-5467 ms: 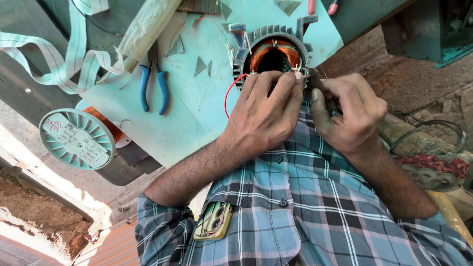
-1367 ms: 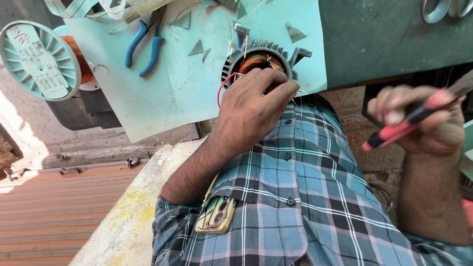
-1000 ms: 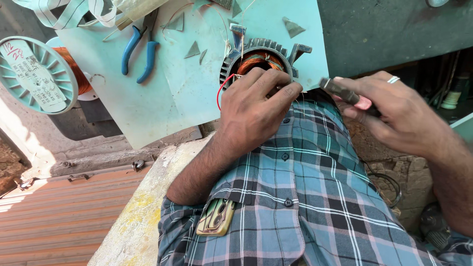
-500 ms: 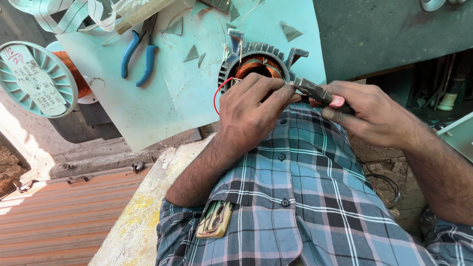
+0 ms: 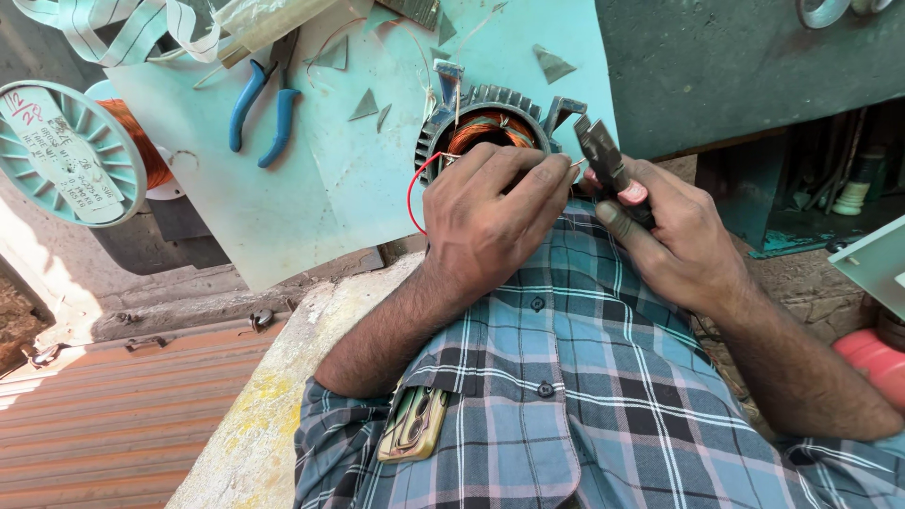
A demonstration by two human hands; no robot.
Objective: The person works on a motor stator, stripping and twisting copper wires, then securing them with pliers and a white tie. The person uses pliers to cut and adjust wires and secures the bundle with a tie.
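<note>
Both forearms reach forward, bare below rolled plaid sleeves. Left hand [image 5: 490, 221] is palm-down with its fingers [image 5: 539, 188] curled and bunched together, pressing forward. Right hand [image 5: 683, 240] sits just beside it, closed in a grip, thumb on top.

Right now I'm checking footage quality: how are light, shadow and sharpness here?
Head view: hard sunlight on the left hand and right hand; deep shadow under the green bench; motor stator and pliers sharp; edges bowed by the wide lens.
</note>
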